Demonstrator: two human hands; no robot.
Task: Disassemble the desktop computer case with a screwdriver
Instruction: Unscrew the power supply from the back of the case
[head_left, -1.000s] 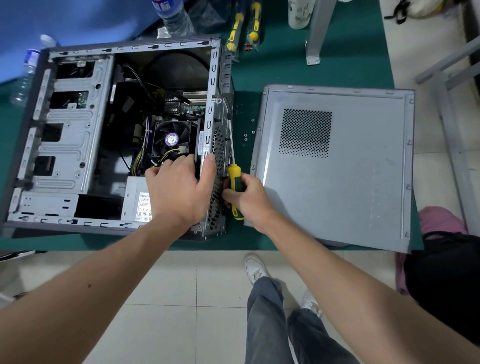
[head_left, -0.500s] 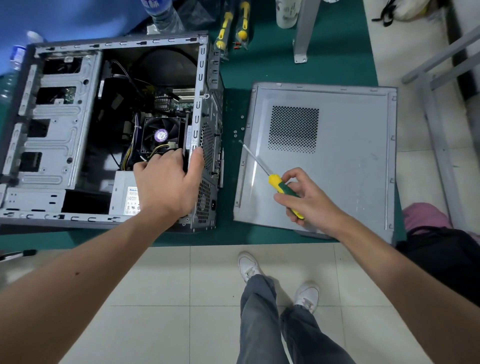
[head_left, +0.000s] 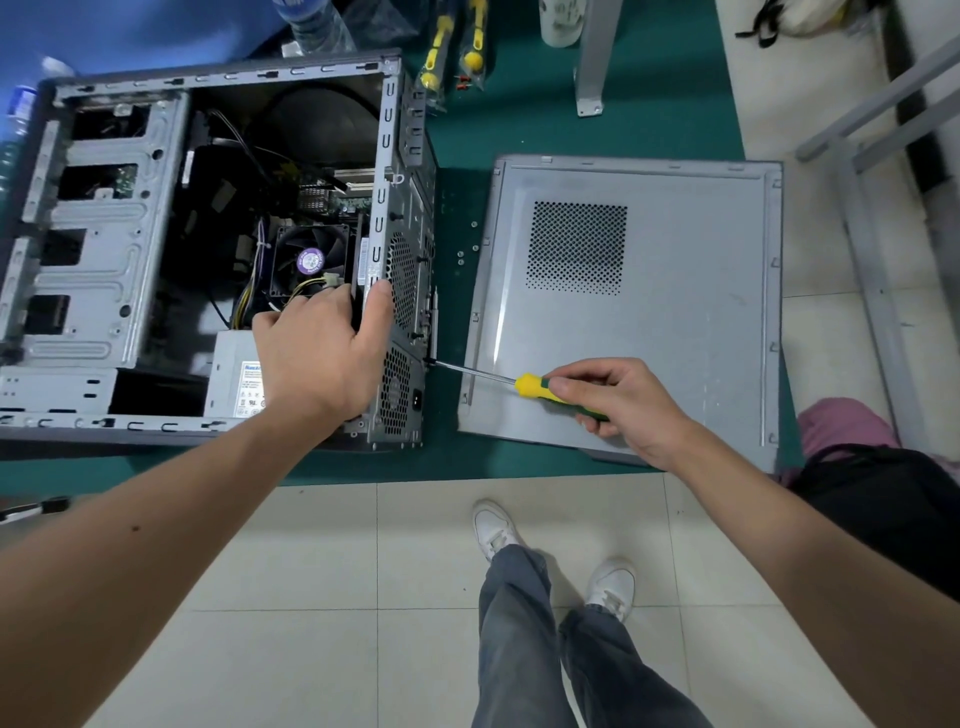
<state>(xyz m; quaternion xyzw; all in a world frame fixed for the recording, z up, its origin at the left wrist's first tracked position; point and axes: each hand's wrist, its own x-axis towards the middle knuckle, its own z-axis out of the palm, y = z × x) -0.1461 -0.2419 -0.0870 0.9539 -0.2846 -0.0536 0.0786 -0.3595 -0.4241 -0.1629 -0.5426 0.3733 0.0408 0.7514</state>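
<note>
A green mat (head_left: 519, 130) covers the bench, with pale floor tiles (head_left: 311, 571) below its near edge. On the mat lies the open computer case (head_left: 104, 249), its inside facing up: a cooling fan (head_left: 310, 260) sits near the middle and a grey power supply (head_left: 234, 379) fills the near corner. The left hand (head_left: 322, 353) grips the case's rear panel edge, fingers curled inside by the fan, thumb on the outer side of the perforated rear wall. Just to the right of the case, flat on the mat, lies the removed side panel (head_left: 649, 338) with its vent grille. A few loose screws (head_left: 467, 247) lie on the mat between case and panel. The right hand (head_left: 618, 400) hovers over the panel's near corner, fingers curled round the yellow-and-green handle of the screwdriver (head_left: 524, 385). Its shaft reaches left across the gap, the tip touching the case's rear wall beside the power supply vent. Beyond the case, two more yellow-handled tools (head_left: 457, 47) lie on the mat.
</note>
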